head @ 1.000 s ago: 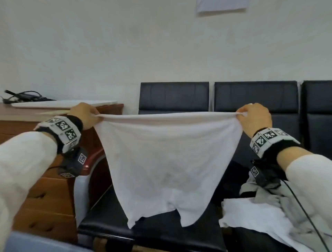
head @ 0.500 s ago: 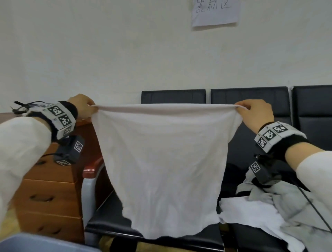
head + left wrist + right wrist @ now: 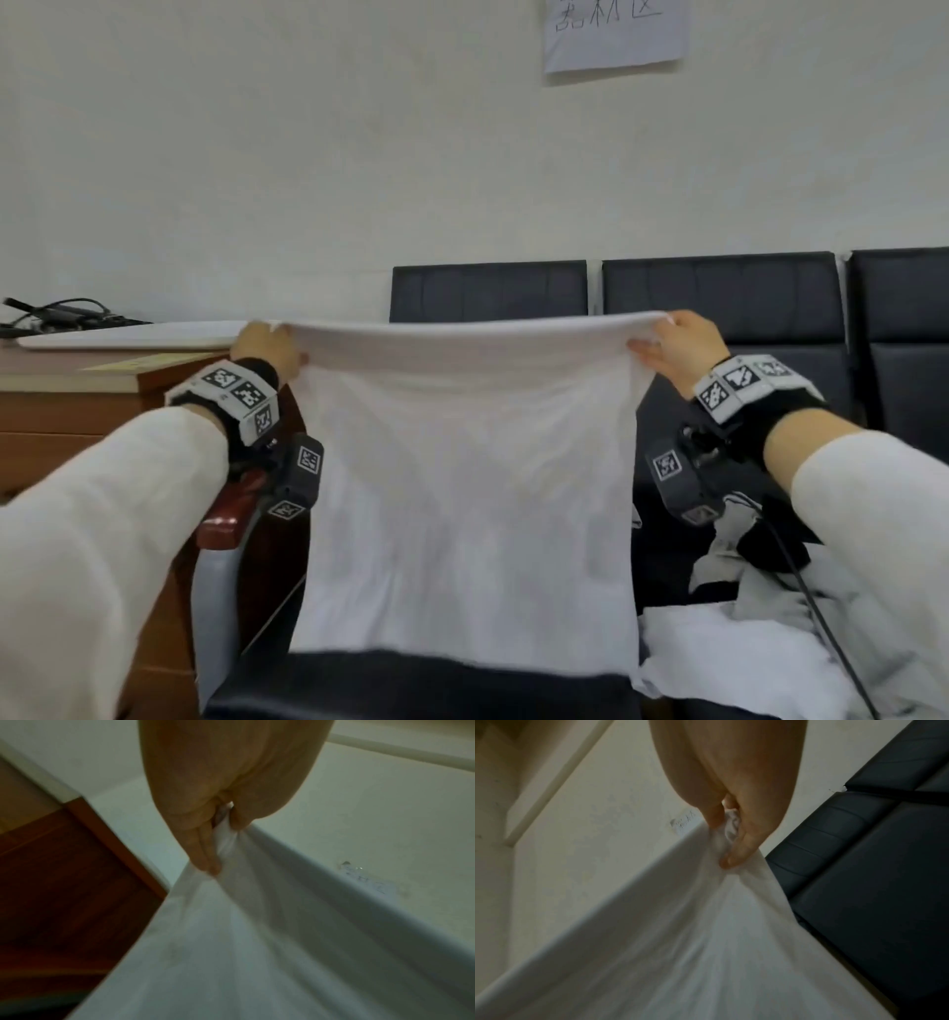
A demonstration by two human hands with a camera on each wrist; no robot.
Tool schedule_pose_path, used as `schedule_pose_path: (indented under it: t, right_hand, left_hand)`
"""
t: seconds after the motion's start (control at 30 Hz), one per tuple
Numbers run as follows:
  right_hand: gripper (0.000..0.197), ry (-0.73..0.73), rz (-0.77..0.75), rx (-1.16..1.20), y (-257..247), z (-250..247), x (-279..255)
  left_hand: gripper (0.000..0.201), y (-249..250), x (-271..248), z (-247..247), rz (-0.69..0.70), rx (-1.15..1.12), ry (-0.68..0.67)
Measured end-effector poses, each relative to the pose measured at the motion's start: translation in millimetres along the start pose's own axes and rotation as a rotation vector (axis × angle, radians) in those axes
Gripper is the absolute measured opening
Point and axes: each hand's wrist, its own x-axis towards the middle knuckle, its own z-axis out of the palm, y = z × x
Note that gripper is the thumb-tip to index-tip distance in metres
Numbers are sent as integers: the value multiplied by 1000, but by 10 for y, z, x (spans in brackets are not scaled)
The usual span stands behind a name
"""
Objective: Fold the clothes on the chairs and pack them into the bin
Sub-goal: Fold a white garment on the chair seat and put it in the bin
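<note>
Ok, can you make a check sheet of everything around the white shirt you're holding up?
Surface: black chair seat below the hanging cloth.
Job's things: white garment stretched between both hands; bin not seen.
Clutter: pile of white and grey clothes on the next seat.
Grippers: left hand and right hand each pinch a top corner.
Cables: black wrist cable; black cables on wooden desk.
Surroundings: white wall, paper sign.

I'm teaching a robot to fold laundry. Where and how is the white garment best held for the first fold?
By its two top corners, from the sides, as now: the left hand and right hand each pinch one, so the white garment hangs flat and unwrinkled above the black chair seat, probably ready to lower and fold.
</note>
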Motion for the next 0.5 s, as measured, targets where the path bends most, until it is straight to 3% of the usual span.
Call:
schedule_pose_path:
  t: [0.1,0.17,0.3,0.37,0.5]
  right_hand:
    - [7,69,-65,267,-289,-93,27]
    - [14,100,-110,403,-427,-158,-8]
    - [20,3,-164,451,-432,-225,-427]
    - [20,-96,-114,402,-279,-242,-694]
    - [20,-415,26,174,240,-203,-1258]
  left_hand:
    - [38,87,142,-137,83,-253,235]
    - [38,117,129,-193,171,-280,330]
    - [33,-41,-147,-325,315,-275,392]
    - [27,-243,-378,-368,355,-229,335]
    - [19,-765,-848,-350,271,-199,-65]
